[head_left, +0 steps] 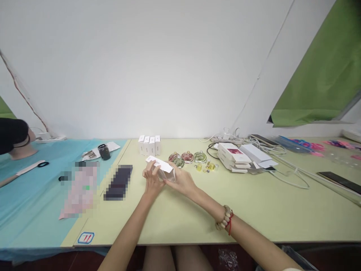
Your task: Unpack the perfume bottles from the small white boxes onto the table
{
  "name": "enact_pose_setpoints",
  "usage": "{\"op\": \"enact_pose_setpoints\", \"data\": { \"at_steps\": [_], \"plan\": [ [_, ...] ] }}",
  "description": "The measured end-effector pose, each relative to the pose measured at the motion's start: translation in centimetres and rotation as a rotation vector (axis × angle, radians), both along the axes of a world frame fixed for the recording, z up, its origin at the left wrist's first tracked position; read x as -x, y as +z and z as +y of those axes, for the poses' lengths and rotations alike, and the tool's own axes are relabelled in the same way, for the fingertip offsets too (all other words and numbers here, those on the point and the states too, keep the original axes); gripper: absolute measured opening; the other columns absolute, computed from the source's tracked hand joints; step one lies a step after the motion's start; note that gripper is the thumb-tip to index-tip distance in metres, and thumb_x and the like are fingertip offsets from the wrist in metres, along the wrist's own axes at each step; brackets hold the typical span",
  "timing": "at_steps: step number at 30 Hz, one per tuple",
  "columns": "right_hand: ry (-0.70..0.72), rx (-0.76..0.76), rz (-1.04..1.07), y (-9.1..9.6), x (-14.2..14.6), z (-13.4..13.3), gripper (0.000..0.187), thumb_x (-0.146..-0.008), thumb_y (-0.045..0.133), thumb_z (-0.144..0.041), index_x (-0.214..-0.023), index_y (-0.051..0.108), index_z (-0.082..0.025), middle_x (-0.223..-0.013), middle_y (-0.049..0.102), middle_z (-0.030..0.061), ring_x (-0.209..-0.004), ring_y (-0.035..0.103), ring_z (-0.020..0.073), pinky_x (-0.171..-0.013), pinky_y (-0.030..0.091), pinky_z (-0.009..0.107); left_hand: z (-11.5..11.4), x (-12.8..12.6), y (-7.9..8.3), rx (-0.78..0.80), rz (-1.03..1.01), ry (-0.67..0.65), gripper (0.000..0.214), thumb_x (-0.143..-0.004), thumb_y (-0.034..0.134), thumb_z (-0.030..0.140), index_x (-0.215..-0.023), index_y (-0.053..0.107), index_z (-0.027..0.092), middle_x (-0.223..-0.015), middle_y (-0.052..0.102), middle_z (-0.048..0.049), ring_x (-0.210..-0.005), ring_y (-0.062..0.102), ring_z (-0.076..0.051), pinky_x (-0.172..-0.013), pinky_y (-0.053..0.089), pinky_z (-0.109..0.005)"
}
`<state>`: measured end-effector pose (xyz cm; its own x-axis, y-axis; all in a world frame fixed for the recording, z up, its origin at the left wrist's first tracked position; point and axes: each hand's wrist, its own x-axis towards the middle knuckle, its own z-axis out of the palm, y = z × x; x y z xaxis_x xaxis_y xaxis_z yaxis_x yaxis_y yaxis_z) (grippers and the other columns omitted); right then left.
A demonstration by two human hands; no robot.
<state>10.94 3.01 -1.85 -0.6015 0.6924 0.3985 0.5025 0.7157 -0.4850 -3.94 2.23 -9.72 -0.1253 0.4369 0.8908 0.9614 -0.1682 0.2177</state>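
Both of my hands meet over the pale green table (254, 210), holding a small white box (159, 164) with something clear below it. My left hand (151, 180) grips the box from the left, fingers curled round it. From the right, my right hand (182, 180) closes on the same box and the clear piece. A bead bracelet with a red cord (225, 220) sits on my right wrist. Just behind the hands lie three round flowered glass pieces (187, 157) and several small yellow bits (208, 166).
Several small white boxes (149, 145) stand in a row at the back. A stack of white packages (234, 156) and cables lie to the right, a dark phone (340, 181) far right. On the blue cloth (34, 195) at left are a dark jar (104, 152) and another person's head.
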Motion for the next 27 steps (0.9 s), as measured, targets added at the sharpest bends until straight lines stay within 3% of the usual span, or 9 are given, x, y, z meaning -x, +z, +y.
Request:
{"op": "enact_pose_setpoints", "data": {
  "at_steps": [2, 5, 11, 15, 17, 21, 27],
  "plan": [
    [-0.01, -0.076, 0.026, 0.2, -0.3, 0.5, 0.049, -0.078, 0.051, -0.033, -0.126, 0.041, -0.032, -0.107, 0.063, -0.0005, -0.086, 0.062, 0.0233, -0.068, 0.047, 0.033, 0.0, 0.2, 0.3, 0.029, -0.011, 0.036, 0.054, -0.071, 0.06, 0.037, -0.116, 0.035, 0.02, -0.125, 0.036, -0.0187, -0.125, 0.031, -0.03, -0.093, 0.027, -0.043],
    [-0.045, -0.283, 0.05, 0.9, -2.8, 2.1, 0.043, -0.081, 0.046, -0.026, -0.124, 0.046, -0.032, -0.119, 0.057, -0.002, -0.101, 0.057, 0.0215, -0.077, 0.047, 0.032, 0.3, 0.5, 0.8, 0.105, -0.075, 0.078, 0.069, -0.069, 0.061, 0.044, -0.125, 0.03, 0.018, -0.131, 0.029, -0.0207, -0.126, 0.027, -0.033, -0.094, 0.026, -0.047],
    [-0.388, -0.58, 0.02, 2.8, -13.7, 8.2, 0.039, -0.082, 0.044, -0.022, -0.12, 0.051, -0.024, -0.122, 0.054, 0.0032, -0.114, 0.047, 0.022, -0.09, 0.041, 0.037, 0.5, 0.4, 1.3, 0.211, -0.274, 0.13, 0.061, -0.074, 0.056, 0.036, -0.126, 0.031, 0.018, -0.131, 0.027, -0.0177, -0.121, 0.03, -0.032, -0.094, 0.026, -0.05],
    [-0.657, -0.622, 0.017, 2.6, -20.7, 12.3, 0.038, -0.081, 0.044, -0.025, -0.119, 0.049, -0.021, -0.115, 0.056, 0.008, -0.108, 0.049, 0.0242, -0.087, 0.042, 0.039, 0.3, -0.1, 1.6, 0.22, -0.271, 0.104, 0.049, -0.076, 0.052, 0.03, -0.121, 0.038, 0.019, -0.13, 0.029, -0.0156, -0.121, 0.029, -0.032, -0.094, 0.027, -0.049],
    [-0.687, -0.631, -0.045, 1.9, -22.9, 13.6, 0.039, -0.082, 0.042, -0.027, -0.12, 0.046, -0.018, -0.114, 0.055, 0.01, -0.107, 0.049, 0.025, -0.085, 0.043, 0.038, 0.3, -0.2, 1.5, 0.24, -0.255, 0.089, 0.045, -0.076, 0.051, 0.029, -0.119, 0.041, 0.019, -0.13, 0.029, -0.015, -0.121, 0.029, -0.032, -0.094, 0.027, -0.049],
    [-0.566, -0.681, -0.338, 0.3, -24.7, 14.8, 0.038, -0.084, 0.035, -0.023, -0.12, 0.045, -0.015, -0.118, 0.051, 0.0126, -0.108, 0.047, 0.0251, -0.085, 0.041, 0.037, 0.4, -0.3, 1.2, 0.276, -0.247, 0.083, 0.042, -0.076, 0.051, 0.028, -0.117, 0.043, 0.02, -0.13, 0.028, -0.0139, -0.121, 0.029, -0.031, -0.094, 0.027, -0.048],
    [-0.641, -0.777, -0.483, -0.9, -24.8, 15.0, 0.044, -0.08, 0.034, -0.014, -0.124, 0.041, -0.011, -0.12, 0.05, 0.0148, -0.111, 0.044, 0.025, -0.093, 0.033, 0.039, 0.5, -0.1, 0.9, 0.216, -0.272, 0.107, 0.052, -0.075, 0.051, 0.028, -0.122, 0.032, 0.016, -0.129, 0.032, -0.0156, -0.12, 0.031, -0.029, -0.094, 0.028, -0.047]
  ]
}}
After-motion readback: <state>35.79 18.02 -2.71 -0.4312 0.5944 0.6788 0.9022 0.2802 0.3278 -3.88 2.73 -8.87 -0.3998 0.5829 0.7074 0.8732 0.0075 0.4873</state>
